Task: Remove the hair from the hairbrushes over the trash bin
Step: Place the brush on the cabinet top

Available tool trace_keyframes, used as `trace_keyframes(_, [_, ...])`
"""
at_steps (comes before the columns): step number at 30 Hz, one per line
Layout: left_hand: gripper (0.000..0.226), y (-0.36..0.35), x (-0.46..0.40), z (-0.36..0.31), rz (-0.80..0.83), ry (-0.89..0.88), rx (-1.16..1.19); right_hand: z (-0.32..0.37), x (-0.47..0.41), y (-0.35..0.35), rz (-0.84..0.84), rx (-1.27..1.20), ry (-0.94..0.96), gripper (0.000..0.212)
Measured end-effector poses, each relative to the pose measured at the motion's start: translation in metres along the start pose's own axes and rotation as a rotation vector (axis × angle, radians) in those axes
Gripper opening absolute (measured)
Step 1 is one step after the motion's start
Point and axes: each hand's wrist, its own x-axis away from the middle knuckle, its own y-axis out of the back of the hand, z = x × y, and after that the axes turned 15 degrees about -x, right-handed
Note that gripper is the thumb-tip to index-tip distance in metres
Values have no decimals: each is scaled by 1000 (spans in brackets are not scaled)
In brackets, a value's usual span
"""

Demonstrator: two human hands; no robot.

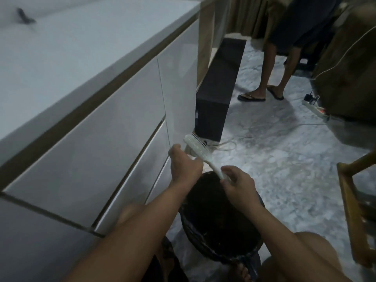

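Indoors, beside a white drawer cabinet (pixel 114 127) and black speaker box (pixel 215 94), a bag-lined trash bin (pixel 219 231) sits below a white hairbrush (pixel 200 153); the right hand (pixel 237 185) pinches its handle, the left hand (pixel 184 164) grips its head. A bystander's sandalled feet (pixel 260 95) stand behind.

- Left forearm: enters from the lower left and extends up and to the right, bare to the wrist.
- Left hand (pixel 184 163): back of the hand faces the camera; fingers curled and closed on the white hairbrush (pixel 200 153) at its toothed head.
- Right forearm: enters from the lower right and extends up and to the left, bare.
- Right hand (pixel 238 183): thumb and curled fingers pinch the brush's handle end.
- The two hands sit near each other, left higher and further forward than right.
- Both knees show, bare, at the lower edge.
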Motion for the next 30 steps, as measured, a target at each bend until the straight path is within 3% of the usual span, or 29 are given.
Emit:
trace_keyframes(2, [65, 20, 7, -15, -218, -247, -162, 19, -4, 11, -17, 51, 73, 30])
trace_keyframes(5, [73, 43, 4, -33, -169, -620, -521, 53, -13, 25, -20, 116, 160, 31])
trace_keyframes(8, [78, 67, -6, -47, -131, -744, -788, 90, -20, 35, -17, 188, 235, 32])
trace_keyframes(13, [80, 115, -8, -82, -172, -795, -878, 149, -26, 49, -1, 331, 377, 35])
trace_keyframes(16, [72, 151, -7, -107, -267, -847, -869, 193, -26, 56, -13, 292, 443, 35])
trace_keyframes(21, [38, 218, -21, -135, -424, -937, -774, 257, -25, 52, -45, 263, 565, 34])
trace_keyframes(24, [24, 261, -26, -138, -486, -909, -717, 289, -26, 38, -9, 234, 615, 35])
trace_keyframes(30, [26, 337, -27, -120, -555, -771, -635, 352, -27, -8, 89, 222, 723, 36])
